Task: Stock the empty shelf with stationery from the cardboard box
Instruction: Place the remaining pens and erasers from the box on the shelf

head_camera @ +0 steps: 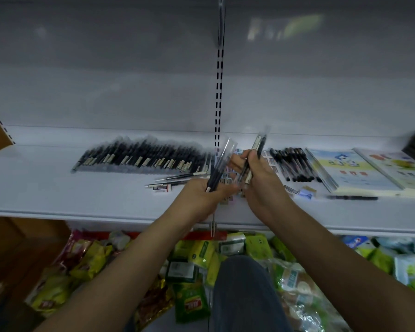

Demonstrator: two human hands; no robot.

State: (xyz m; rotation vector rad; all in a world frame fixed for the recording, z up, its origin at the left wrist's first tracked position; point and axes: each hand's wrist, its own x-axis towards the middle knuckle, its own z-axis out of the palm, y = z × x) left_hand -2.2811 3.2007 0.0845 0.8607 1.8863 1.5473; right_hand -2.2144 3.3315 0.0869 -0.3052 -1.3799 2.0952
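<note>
pens are filling both hands above the white shelf. the left hand is lying palm up with its fingers curling round the lower ends of a small bundle of wrapped black pens; the bundle is slanting up and to the right, its clear wrapper tips sticking out well past the fingertips. the right hand is closing its fingers and thumb round a second bundle of pens, which is standing nearly upright, the tops reaching above the knuckles and the bottoms poking out under the palm. the two bundles are sitting close together but not touching, as far as the blur is letting me tell.

behind and left of the hands, a long row of wrapped pens is lying side by side on the shelf, with a few loose pens and an eraser just in front of its right end. small erasers are lying scattered under and to the right of the hands. further right, a smaller group of black pens is resting beside two booklets, and a single dark pen is lying in front of them. snack packets are crowding the level below the shelf.
</note>
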